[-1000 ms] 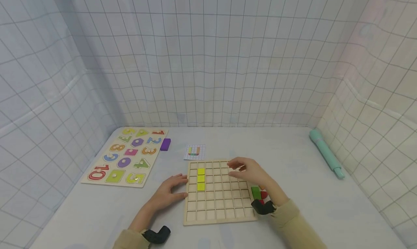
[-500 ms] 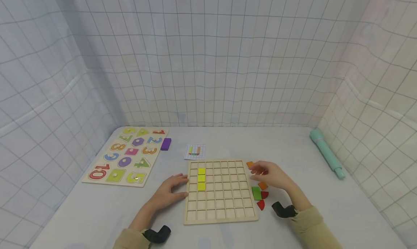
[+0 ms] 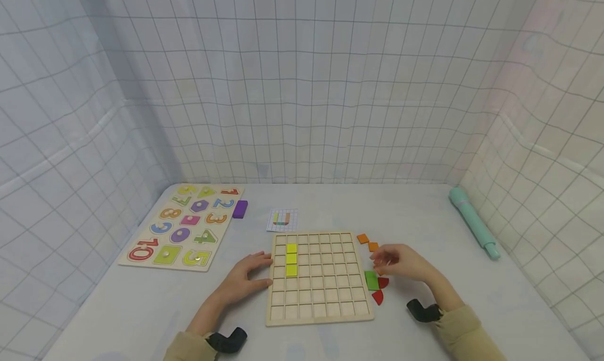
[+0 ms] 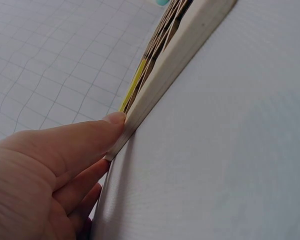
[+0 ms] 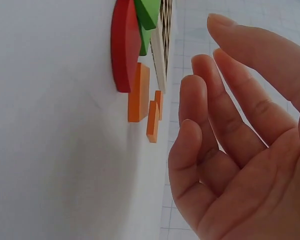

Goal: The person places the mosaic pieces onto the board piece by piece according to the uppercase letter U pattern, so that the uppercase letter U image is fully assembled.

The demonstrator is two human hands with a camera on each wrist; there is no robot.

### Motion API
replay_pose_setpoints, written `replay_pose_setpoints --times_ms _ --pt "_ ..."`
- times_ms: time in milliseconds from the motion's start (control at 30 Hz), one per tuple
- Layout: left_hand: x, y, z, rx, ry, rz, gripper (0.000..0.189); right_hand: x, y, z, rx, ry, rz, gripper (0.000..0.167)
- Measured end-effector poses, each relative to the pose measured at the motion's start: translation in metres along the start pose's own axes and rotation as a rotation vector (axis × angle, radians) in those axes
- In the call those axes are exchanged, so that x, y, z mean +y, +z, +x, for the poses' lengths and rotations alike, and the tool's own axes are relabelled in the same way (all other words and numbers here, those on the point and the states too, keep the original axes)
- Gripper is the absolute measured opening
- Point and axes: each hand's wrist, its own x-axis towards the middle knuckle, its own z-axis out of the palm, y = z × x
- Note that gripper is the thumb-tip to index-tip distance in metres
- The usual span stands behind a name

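R grip (image 3: 398, 261) spread, nil held; orange square block (image 5: 137, 95) just below. Wide pinch cd nudge red quarter-round block (image 5: 124, 47) nr it. L grip (image 3: 244, 279) spread against pale wooden grid board (image 3: 312, 298); overpressing cd skew it.

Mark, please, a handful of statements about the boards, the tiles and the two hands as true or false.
1. The left hand touches the grid board. True.
2. The yellow tiles run across the board in a row. False: the three yellow tiles sit in one column.
3. The right hand grips a red piece. False: the right hand holds nothing, near the orange tiles.
4. A picture card lies beyond the grid board's far edge. True.
5. The purple block sits on the grid board. False: the purple block lies beside the number puzzle.
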Motion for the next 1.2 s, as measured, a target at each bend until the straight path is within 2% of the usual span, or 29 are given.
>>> replay_pose_setpoints --times_ms 467,700,1000,1200 --pt "-0.004 0.001 0.000 0.003 0.031 -0.001 0.048 0.019 0.003 -0.006 -0.039 0.046 0.022 0.024" --pt "-0.004 0.001 0.000 0.005 0.038 0.001 0.048 0.024 0.001 -0.008 -0.053 0.034 0.062 0.025" --pt "-0.002 0.000 0.000 0.004 0.050 0.004 0.048 0.030 0.002 -0.011 -0.069 0.026 0.047 0.030" --pt "0.000 0.000 -0.001 0.001 0.037 -0.004 0.048 0.030 0.001 -0.012 -0.085 0.025 0.039 0.025"
